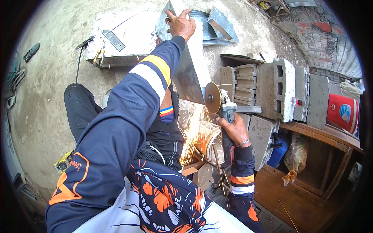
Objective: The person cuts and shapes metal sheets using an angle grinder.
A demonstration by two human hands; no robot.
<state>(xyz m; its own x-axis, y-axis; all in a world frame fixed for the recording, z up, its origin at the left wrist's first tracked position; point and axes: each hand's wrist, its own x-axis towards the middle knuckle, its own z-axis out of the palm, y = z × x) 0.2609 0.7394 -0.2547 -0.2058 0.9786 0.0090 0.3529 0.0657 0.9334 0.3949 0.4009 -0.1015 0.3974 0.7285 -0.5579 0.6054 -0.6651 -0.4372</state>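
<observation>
My left hand (180,24) grips the far top edge of a long grey sheet-metal piece (189,73) that slopes down toward me. My right hand (233,130) is wrapped around the body of an angle grinder (225,108). Its round disc (212,98) touches the near lower edge of the sheet. Orange sparks (194,136) spray down and left from the disc, over a light round container below. My dark blue sleeve with orange and white bands hides much of the sheet's left side.
Grey concrete blocks (278,89) are stacked on a wooden bench (326,134) to the right. A red cooler (344,110) stands further right. On the concrete floor lie a metal panel (120,39) with pliers and folded metal pieces (219,25). A tape measure (63,162) hangs at my hip.
</observation>
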